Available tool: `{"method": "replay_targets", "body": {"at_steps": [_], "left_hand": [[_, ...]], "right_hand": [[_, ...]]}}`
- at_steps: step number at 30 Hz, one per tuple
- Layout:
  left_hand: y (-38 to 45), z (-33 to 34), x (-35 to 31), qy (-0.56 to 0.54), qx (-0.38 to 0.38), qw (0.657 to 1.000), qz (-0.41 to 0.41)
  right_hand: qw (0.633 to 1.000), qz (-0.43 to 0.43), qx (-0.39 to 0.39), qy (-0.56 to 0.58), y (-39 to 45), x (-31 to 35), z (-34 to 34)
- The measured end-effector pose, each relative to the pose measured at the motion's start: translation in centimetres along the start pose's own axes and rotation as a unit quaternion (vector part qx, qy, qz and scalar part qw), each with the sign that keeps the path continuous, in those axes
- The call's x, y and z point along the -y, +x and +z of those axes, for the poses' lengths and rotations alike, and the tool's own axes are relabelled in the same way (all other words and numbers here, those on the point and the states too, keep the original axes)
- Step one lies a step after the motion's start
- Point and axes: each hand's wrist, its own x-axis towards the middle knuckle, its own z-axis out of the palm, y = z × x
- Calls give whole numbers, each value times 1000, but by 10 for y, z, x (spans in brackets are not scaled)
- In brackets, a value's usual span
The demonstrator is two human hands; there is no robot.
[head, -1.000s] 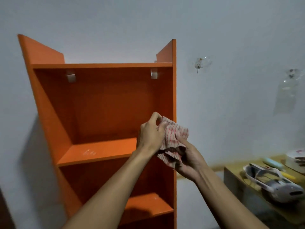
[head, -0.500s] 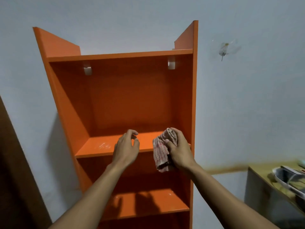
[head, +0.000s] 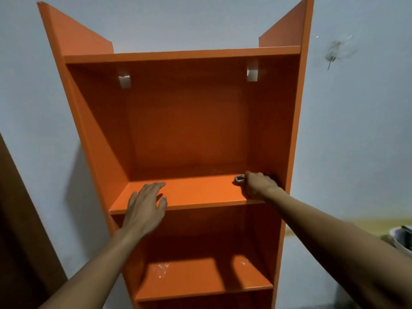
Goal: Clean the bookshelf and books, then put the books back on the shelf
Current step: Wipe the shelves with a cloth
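An orange bookshelf [head: 189, 130] stands against a pale wall, with no books on the boards in view. My right hand [head: 258, 185] is at the back right corner of the upper board [head: 200, 192], its fingers curled round a bunched cloth [head: 239, 179], of which only a small pale fold shows. My left hand [head: 146, 207] rests flat on the front left of the same board, fingers spread. No books are in view.
A lower board [head: 200, 279] shows pale dusty marks. Two white brackets [head: 252, 71] sit under the top board. A dark door edge [head: 20, 219] is at the left. A white container [head: 402, 240] on a yellow surface is at the right edge.
My right hand carried the cloth from in front of the shelf onto the upper board's back right corner. My left hand let go of the cloth and came down flat on the board. The view moved closer.
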Motion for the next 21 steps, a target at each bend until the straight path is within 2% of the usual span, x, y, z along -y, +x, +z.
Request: {"method": "replay_targets", "body": {"at_steps": [2, 4, 9, 13, 16, 19, 21], "left_hand": [[0, -5, 19, 7, -9, 1000, 4], [-1, -8, 35, 6, -17, 1000, -7], [-15, -2, 59, 46, 11, 999, -19], [-17, 4, 63, 88, -2, 996, 2], [-18, 6, 63, 96, -10, 995, 8], [-19, 6, 65, 97, -13, 995, 18], [-20, 6, 67, 99, -13, 995, 22]], "right_hand": [[994, 42, -2, 96, 10, 1, 10], [991, 61, -1, 122, 16, 4, 12], [998, 59, 15, 25, 0, 27, 16], [998, -58, -14, -18, -42, 65, 28], [979, -177, -67, -71, -63, 86, 50], [955, -259, -144, 19, -78, 100, 64], [943, -287, -126, 109, -86, 107, 57]]}}
